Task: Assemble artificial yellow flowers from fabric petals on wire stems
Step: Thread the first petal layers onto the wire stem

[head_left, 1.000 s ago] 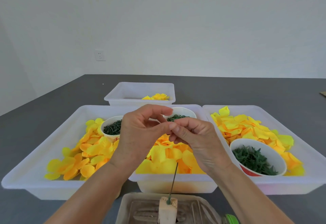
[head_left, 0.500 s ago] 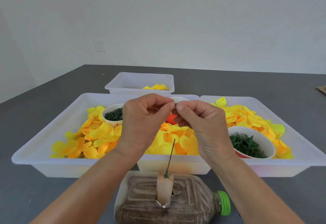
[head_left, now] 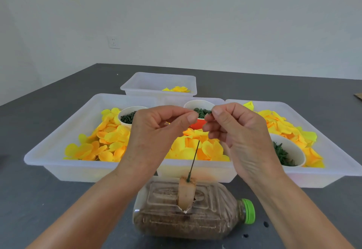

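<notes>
Clearly the wire stem is thin and springy, standing tilted in the peg on the bottle. Both the left hand and right hand pinch fingers above it; I cannot tell what they hold. Fabric petals, light and floppy, fill the tray.

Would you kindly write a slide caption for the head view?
Both hands raised, fingertips pinched, above a wire stem standing in a bottle, before trays of yellow petals.
</notes>
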